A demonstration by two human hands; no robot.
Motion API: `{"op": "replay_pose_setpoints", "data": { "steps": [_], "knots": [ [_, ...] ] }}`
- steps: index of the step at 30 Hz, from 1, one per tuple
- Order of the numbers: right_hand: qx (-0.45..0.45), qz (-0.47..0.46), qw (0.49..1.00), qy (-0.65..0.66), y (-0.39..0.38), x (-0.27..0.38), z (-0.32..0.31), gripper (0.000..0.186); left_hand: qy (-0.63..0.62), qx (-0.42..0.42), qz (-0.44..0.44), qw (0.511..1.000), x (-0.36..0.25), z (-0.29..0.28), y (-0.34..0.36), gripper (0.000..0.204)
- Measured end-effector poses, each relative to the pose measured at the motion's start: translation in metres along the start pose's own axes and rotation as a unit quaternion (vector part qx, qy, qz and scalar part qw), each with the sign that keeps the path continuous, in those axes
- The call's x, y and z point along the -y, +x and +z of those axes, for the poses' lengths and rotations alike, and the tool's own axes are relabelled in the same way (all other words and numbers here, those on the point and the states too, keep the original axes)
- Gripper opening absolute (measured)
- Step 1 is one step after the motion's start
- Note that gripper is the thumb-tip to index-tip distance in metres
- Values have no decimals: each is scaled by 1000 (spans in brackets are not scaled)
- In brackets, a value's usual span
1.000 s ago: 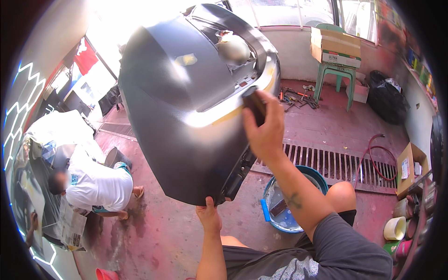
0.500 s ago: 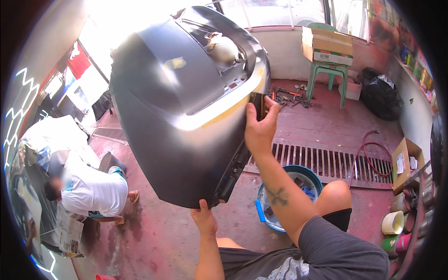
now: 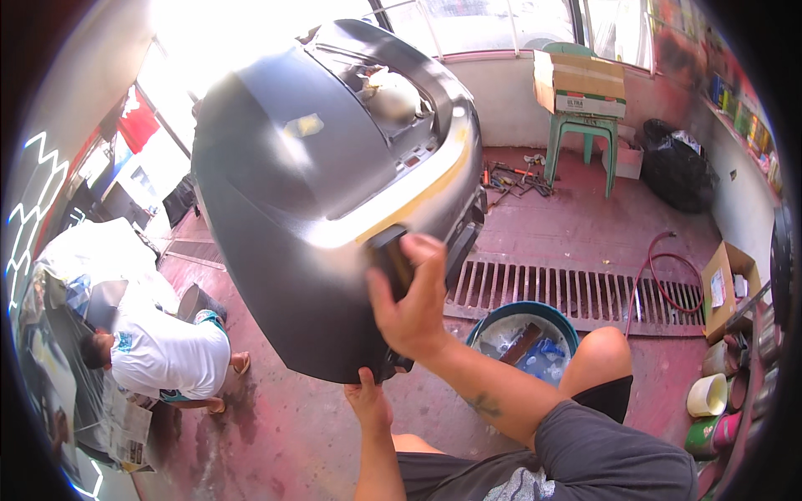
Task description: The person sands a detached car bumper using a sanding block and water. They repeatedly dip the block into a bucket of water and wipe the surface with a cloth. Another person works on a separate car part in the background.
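A large dark car bumper [image 3: 259,200] is raised in front of me, with a white, sanded-looking band and yellow filler [image 3: 426,196] along its curved ridge. My left hand [image 3: 368,402] grips its bottom edge, thumb on the outer face and fingers hidden behind. In my right hand [image 3: 413,301] is a dark sanding block [image 3: 389,257], pinched between thumb and fingers. It lies against the panel just below the yellow strip; motion blurs the block and fingers slightly.
Below right stands a blue tub [image 3: 522,311] of water with a brown block inside. A floor grate [image 3: 585,292] runs behind it. A co-worker [image 3: 171,351] bends at the left. Tools, a green stool [image 3: 581,125] with a cardboard box, a red hose and cans lie further right.
My right hand has moved the sanding block left and down, from the bumper's right edge onto its face. The bumper has shifted slightly down and left in view; my left hand keeps its grip.
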State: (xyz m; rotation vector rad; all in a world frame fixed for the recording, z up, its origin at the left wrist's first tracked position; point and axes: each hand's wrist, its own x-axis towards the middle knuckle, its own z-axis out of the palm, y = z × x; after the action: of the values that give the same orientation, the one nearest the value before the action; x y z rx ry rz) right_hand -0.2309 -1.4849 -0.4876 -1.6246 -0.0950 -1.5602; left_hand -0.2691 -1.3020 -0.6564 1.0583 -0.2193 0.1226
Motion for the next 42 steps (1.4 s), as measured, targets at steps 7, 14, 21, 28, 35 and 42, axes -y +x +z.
{"op": "replay_pose_setpoints", "data": {
  "steps": [7,14,21,28,35,42],
  "knots": [
    [-119,258,959,19,64,-84,-18,45,-5,32,-20,999,-8,13,-1,54],
    [28,-102,994,2,27,-19,-14,50,8,-29,7,1000,-6,15,-4,54],
    [-88,207,974,36,42,-33,3,46,-9,-13,1,1000,3,-1,-3,51],
    [-10,-52,997,-59,34,-29,-12,47,6,-20,-14,1000,-3,0,-6,51],
    [9,-77,997,16,16,23,2,54,-20,-15,-11,1000,-2,9,-7,48],
    [-81,232,969,36,42,-39,-10,48,-10,-41,-9,999,-4,13,-12,49]
  ]
}}
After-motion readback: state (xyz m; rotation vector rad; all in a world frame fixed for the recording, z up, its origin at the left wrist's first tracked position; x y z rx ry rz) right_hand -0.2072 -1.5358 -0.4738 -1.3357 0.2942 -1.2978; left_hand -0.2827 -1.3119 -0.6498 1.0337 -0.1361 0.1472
